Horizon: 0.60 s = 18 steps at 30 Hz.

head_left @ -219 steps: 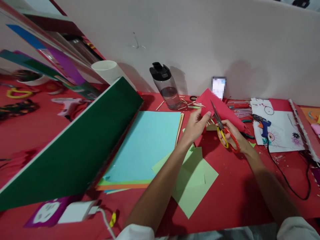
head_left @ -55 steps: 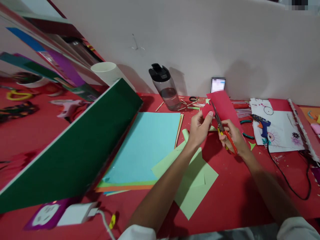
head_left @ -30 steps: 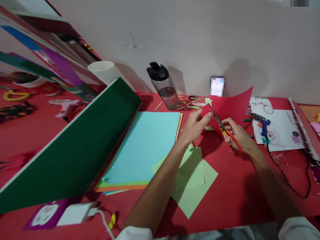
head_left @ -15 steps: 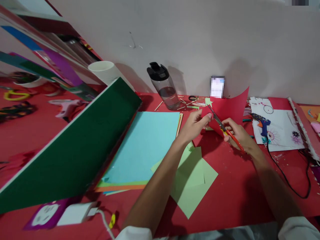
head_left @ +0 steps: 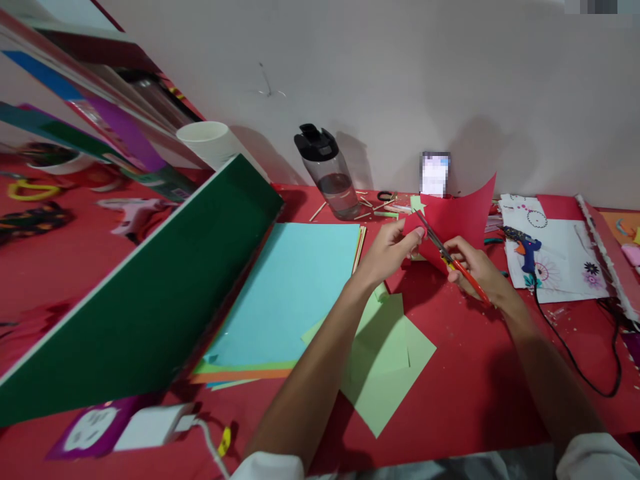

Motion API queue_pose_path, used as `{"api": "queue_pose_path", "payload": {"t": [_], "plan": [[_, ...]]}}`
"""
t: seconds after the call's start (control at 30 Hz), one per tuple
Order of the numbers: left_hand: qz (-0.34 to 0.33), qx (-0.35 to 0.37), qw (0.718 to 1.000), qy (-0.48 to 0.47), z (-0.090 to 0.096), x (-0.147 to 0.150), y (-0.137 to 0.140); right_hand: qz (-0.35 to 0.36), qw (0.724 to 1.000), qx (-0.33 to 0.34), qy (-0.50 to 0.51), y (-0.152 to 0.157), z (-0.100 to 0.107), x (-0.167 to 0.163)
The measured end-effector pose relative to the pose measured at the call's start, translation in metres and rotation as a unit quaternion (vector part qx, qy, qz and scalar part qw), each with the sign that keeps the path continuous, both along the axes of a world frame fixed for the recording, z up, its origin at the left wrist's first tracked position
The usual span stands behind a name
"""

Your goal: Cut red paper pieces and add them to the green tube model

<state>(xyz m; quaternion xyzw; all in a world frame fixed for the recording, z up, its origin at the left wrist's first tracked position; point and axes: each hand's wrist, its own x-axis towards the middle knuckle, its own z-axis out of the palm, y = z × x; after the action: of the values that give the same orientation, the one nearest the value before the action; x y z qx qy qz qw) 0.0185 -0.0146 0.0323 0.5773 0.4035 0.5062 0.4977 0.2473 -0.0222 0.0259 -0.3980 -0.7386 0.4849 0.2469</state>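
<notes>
Pinching a small part of the red paper (head_left: 457, 217), right of centre in the frame, your left hand (head_left: 393, 247) holds it between thumb and fingers beside the scissor tips. Your right hand (head_left: 475, 267) is curled around the handles of the scissors (head_left: 444, 253), whose blades slant across the paper and look nearly together. By its look, the cutting is partway along: a small portion sits at your left fingertips, while a broad stretch curves up behind the blades, seemingly uncut. Whether the two parts join, you cannot tell from this angle. Just above the scissor tips shows a light-green piece (head_left: 417, 204), apparently cut out already.

Around you, the red worktop (head_left: 465, 393) carries light-green sheets (head_left: 377, 397) beside your left forearm and a blue-topped paper stack (head_left: 295, 287) near centre. At left slants a green board (head_left: 150, 287); at right, a blue glue gun (head_left: 527, 253) lies on patterned white paper (head_left: 565, 250). Behind the bottle (head_left: 330, 173) rises a pale wall (head_left: 370, 67).
</notes>
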Motion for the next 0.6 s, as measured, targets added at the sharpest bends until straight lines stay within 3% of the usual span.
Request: {"api": "queue_pose_path", "payload": {"t": [0.6], "plan": [[-0.01,-0.021,1.0,0.017,0.0041,-0.0027,-0.0023,-0.01,1.0,-0.014,0.005,0.0026,-0.0051,0.0022]]}}
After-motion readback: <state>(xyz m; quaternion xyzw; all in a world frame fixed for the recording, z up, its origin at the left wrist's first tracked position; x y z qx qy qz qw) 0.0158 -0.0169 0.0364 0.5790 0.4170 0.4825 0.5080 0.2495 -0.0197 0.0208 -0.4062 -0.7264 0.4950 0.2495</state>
